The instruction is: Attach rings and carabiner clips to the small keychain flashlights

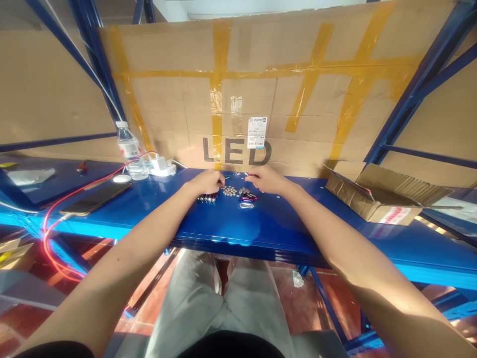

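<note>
My left hand (pixel 207 182) is closed over the back of the blue table, its fingertips curled down and partly hidden. A small green piece shows just beyond them. Just below that hand lies a row of dark, shiny cylinders (pixel 207 198). My right hand (pixel 267 179) is pinched around a small thing with a light tip, too small to name. Between the hands are a cluster of small round metal pieces (pixel 229 191) and a second, smaller cluster (pixel 244 190). Coloured carabiners (pixel 249 198) lie below the right hand, with a silver carabiner (pixel 246 205) nearest me.
A water bottle (pixel 132 151), a white charger (pixel 161 166) and a phone (pixel 96 198) with a red cable (pixel 46 223) are on the left. An open cardboard box (pixel 383 196) stands right. A large cardboard sheet (pixel 179 109) walls the back of the blue table (pixel 238 228).
</note>
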The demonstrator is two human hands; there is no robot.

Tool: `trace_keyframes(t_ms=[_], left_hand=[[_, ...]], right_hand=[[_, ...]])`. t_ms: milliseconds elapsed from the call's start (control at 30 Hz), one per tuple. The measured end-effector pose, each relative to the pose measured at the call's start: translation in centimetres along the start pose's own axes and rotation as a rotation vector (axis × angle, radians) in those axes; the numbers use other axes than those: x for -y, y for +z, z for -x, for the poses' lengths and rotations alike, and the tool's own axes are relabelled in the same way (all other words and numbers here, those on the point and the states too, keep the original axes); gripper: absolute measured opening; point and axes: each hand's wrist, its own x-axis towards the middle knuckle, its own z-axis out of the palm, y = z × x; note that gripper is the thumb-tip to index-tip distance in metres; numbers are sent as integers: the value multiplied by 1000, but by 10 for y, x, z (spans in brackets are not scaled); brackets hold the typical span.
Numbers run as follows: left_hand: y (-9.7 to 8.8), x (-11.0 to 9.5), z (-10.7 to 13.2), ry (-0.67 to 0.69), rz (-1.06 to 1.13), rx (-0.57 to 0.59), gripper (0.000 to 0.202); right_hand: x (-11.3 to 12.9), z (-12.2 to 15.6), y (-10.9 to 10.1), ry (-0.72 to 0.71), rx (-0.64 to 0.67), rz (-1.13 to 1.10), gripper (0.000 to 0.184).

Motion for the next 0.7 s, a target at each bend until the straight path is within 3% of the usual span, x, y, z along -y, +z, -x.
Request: trace_keyframes(t_ms=[233, 700], left_hand=[[0, 8, -3, -11, -33, 37, 32], [4, 3, -4, -65, 163, -35, 28]], right_hand=[[1, 1, 0, -9, 11, 3, 41], [-1, 0, 0, 16, 26, 47, 40]])
